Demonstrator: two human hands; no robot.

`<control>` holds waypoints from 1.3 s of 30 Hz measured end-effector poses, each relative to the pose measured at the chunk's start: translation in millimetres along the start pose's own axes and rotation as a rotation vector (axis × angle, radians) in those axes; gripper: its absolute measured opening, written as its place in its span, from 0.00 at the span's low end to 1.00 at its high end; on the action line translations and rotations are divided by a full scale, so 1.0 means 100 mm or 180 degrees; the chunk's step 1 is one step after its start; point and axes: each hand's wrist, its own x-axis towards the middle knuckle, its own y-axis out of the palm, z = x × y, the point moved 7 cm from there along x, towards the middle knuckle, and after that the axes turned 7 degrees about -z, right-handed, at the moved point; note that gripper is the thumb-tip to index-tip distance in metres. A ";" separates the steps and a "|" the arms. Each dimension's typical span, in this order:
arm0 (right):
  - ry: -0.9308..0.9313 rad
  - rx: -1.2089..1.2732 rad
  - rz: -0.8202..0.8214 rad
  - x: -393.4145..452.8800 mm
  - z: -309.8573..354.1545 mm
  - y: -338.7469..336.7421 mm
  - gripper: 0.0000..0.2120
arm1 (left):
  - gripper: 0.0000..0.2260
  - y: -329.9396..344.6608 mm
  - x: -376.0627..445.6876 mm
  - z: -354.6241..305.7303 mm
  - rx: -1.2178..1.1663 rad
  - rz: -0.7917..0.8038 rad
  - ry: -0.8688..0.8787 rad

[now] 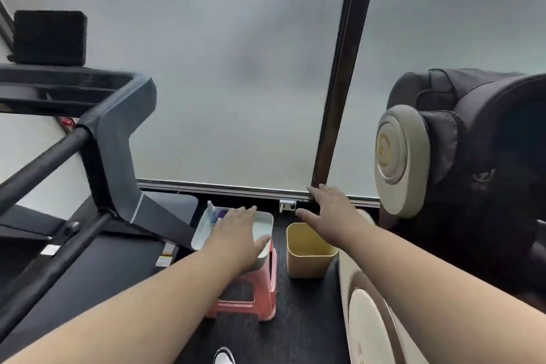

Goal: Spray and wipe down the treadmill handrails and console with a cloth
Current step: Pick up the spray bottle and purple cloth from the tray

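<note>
Home exercise corner, treadmill (97, 139) beside frosted glass partition (236, 68), massage chair (461, 151), dark carpet (298, 319)

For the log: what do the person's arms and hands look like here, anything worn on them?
Both arms are bare as far as the view shows: no sleeves visible. The left hand and right hand wear no gloves, and no rings, watch or bands show on the wrists. No markings can be made out.

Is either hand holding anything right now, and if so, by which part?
Nothing is held. The left hand is spread open above the white tray on the pink stool; the right hand is open, reaching forward empty.
</note>
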 end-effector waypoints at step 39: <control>0.2782 0.2007 0.1908 3.36 -0.23 5.37 0.35 | 0.34 3.90 2.64 2.59 -0.0646 0.1746 -0.1222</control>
